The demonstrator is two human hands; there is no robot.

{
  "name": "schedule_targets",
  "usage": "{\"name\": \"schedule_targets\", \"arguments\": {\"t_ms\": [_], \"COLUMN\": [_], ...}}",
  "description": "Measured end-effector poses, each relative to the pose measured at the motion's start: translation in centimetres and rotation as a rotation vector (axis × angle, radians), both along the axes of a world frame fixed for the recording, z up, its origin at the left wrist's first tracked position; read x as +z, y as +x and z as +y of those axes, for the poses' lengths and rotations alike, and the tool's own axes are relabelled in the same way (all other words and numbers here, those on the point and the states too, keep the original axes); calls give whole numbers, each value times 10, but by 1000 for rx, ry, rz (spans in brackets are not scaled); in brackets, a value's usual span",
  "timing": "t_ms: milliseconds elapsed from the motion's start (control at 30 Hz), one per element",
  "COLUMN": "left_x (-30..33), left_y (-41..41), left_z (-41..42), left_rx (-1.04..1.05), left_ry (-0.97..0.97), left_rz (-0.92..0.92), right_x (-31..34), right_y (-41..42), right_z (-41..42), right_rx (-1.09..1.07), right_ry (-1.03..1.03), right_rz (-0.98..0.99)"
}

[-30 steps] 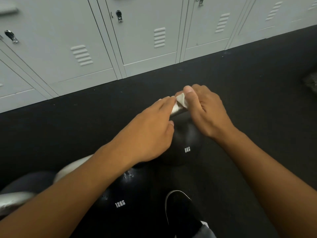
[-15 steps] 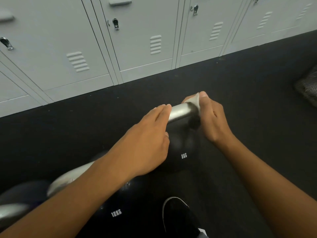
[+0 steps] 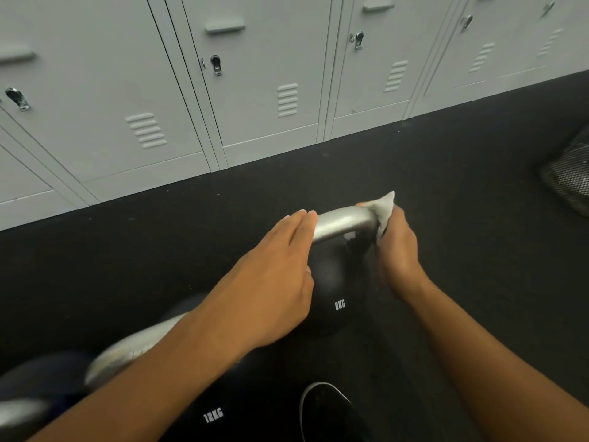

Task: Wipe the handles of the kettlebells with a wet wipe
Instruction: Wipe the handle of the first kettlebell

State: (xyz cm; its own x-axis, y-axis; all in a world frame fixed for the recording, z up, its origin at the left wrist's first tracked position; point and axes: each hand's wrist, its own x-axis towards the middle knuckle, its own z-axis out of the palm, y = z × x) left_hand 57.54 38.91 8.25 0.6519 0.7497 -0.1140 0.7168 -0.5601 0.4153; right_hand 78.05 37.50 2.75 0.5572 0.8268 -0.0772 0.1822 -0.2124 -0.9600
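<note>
At handle's right bend: right hand (image 3: 396, 247) grips wet wipe (image 3: 384, 207), slid from mid-bar; left hand (image 3: 274, 282) rests flat, fingers straight, steadying handle (image 3: 342, 223). Top pass done.

My right hand (image 3: 396, 247) has dragged the wet wipe (image 3: 384, 210) from the handle's (image 3: 342, 223) middle to its right bend, baring more silver metal.

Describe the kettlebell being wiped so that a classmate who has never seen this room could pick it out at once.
Start at the grey lockers, then drop to the dark floor before them. There a black kettlebell stands between the left hand and the right hand, which rubs a white wipe on its silver handle. It reads 8KG; its nearer neighbour reads 12KG.
</note>
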Motion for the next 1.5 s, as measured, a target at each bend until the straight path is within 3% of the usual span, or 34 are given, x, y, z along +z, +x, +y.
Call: {"name": "schedule_targets", "arguments": {"t_ms": [133,233,533,800,1067,1333,1433,1500], "left_x": [1,3,3,0,0,-3,-3,-3], "left_y": [0,1,2,1,3,2,2,3], "left_z": [2,1,1,2,2,0,1,1], "left_rx": [-4,0,0,-9,-5,-9,-5,0], "left_ry": [-6,-13,-12,-3,-3,21,19,16], "left_rz": [27,41,57,61,64,49,42,26], "right_x": [-13,-14,-3,-20,-9,-18,-18,-19], "right_y": [-2,-3,-6,-4,-11,-13,-20,-26], "right_z": [-2,0,-3,-6,-1,-2,-3,-7], "right_rx": [-28,-47,-52,-99,32,-136,-89,-11], "right_ry": [-157,-162,-110,-265,20,-146,-30,137], "right_rz": [109,172,125,165,-16,249,141,-69]}}
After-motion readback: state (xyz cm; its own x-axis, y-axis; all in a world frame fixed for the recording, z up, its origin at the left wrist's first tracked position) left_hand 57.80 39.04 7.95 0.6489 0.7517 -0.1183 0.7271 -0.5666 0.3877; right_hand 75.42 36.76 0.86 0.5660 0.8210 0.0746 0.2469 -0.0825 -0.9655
